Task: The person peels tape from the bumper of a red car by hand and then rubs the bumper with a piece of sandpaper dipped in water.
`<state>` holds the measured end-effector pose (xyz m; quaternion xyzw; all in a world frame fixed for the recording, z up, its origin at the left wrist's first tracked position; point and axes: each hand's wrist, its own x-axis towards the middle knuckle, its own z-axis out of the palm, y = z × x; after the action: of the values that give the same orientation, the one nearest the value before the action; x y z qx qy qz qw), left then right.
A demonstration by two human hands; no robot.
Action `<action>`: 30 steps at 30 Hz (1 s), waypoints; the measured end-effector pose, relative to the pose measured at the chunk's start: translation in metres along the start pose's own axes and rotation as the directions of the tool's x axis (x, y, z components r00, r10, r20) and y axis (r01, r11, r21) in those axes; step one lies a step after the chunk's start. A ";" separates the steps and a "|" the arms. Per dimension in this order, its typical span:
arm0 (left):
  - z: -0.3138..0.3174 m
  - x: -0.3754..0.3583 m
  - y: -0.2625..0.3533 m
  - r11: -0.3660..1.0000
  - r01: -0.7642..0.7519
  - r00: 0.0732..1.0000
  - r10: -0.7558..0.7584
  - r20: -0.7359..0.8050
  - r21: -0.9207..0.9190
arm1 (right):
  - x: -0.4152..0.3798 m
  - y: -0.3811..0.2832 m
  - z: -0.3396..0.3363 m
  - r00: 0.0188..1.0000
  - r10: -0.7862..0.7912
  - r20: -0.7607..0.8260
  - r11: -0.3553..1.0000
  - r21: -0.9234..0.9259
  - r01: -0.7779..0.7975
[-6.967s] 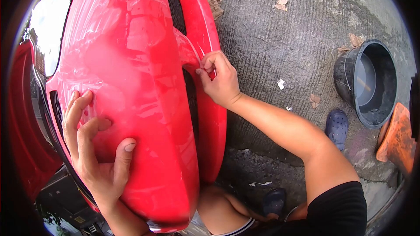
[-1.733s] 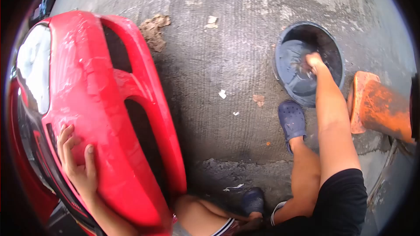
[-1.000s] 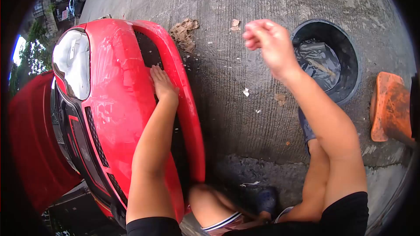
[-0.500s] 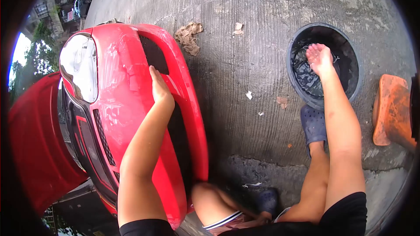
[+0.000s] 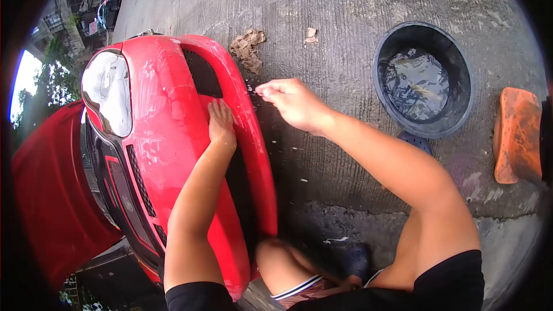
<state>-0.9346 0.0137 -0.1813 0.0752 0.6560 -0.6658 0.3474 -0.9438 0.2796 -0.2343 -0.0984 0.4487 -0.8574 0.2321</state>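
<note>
One red bumper (image 5: 173,138), glossy (wet), left hand (image 5: 220,122) flat

The red car bumper (image 5: 173,138) fills the left of the scene, running from the far left toward the near middle. Its glossy painted skin is wet and streaked. A clear headlight (image 5: 106,95) sits at its far left end. Black mesh grille openings (image 5: 201,72) run along its right side, and a narrower black slotted vent (image 5: 141,187) lies lower on its left side. Its right edge stands above the grey concrete ground (image 5: 322,34).
</note>
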 end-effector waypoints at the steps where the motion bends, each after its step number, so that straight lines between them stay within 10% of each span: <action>1: 0.016 -0.001 0.013 0.981 -0.181 0.983 0.182 -0.001 -0.075 | -0.008 0.019 -0.017 0.999 0.013 -0.049 0.998 -0.055 -0.016; 6: -0.036 -0.076 -0.026 0.931 -0.239 0.950 0.282 0.131 -0.275 | -0.030 0.101 -0.052 0.959 0.210 -0.188 0.950 -0.192 -0.246; 7: -0.035 -0.088 -0.042 0.966 -0.238 0.971 0.239 -0.005 -0.103 | -0.030 0.112 -0.048 0.963 0.172 -0.210 0.947 -0.235 -0.220; 10: -0.005 -0.129 -0.081 0.874 -0.308 0.865 0.093 -0.493 -0.376 | -0.030 0.090 -0.018 0.986 0.108 -0.130 0.878 -0.453 -0.156; 16: 0.051 -0.156 -0.155 0.684 -0.128 0.805 -0.351 -0.477 -0.718 | 0.008 0.118 0.043 0.987 -0.111 0.119 0.727 -0.667 0.162; 30: 0.064 -0.140 -0.160 0.653 -0.110 0.770 -0.421 -0.480 -0.749 | 0.132 0.179 0.111 0.901 -0.421 0.101 0.582 -0.732 0.354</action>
<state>-0.8967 -0.0113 0.0359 0.0800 0.9474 -0.3058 0.0502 -0.9614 0.0477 -0.3213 -0.2427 0.7312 -0.6364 -0.0393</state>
